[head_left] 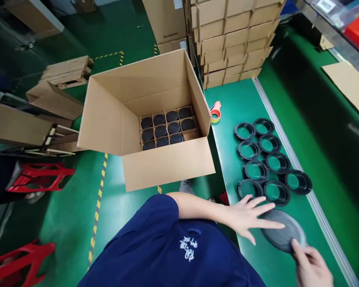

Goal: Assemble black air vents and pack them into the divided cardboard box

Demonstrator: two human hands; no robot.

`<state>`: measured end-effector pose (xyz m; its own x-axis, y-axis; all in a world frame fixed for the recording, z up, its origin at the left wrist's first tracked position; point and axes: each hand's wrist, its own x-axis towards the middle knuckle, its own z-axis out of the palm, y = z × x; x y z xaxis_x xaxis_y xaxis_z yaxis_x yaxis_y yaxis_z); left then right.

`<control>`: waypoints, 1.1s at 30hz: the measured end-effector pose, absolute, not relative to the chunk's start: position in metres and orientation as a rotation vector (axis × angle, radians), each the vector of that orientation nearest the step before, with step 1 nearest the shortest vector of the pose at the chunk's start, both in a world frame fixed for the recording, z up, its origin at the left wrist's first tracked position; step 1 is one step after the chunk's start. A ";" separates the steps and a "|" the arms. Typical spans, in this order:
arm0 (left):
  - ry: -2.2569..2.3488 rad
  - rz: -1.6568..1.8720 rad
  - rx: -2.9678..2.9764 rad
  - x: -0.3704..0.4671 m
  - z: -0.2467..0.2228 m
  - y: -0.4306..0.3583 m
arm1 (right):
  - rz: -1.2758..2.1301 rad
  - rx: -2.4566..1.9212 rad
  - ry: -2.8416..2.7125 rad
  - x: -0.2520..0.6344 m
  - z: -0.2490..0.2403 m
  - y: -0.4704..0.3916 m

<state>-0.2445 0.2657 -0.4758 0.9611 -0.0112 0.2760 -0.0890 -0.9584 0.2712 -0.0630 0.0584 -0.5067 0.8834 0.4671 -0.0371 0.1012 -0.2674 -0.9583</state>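
Note:
A dark round disc (279,233) is gripped at its near right edge between the thumb and fingers of my right hand (312,265). My left hand (248,217), fingers spread wide and holding nothing, reaches across to the disc's left side. Its fingertips overlap the edge of the disc; whether they touch it I cannot tell. Just beyond both hands, several black rings (256,170) with open centres stand grouped on the green bench (227,139). To the left, an open cardboard box (155,85) has dividers, with round black items (174,127) in most of the visible cells.
A tape roll (215,114) lies at the bench's left edge. Stacked cardboard dividers (233,44) rise at the far end. A metal rail (296,159) runs along the bench's right side. Red stools (42,175) stand on the floor at left, with a wooden pallet (67,71) farther off.

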 end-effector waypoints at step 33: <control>1.047 0.259 2.368 -0.380 -0.649 0.749 | -0.086 -2.600 -1.346 -0.147 -0.594 0.483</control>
<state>-0.3800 0.7486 -0.6489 0.6811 0.7312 -0.0385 0.6290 -0.5575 0.5418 -0.1467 0.4826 -0.5941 0.5808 0.8004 0.1483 0.8127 -0.5600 -0.1609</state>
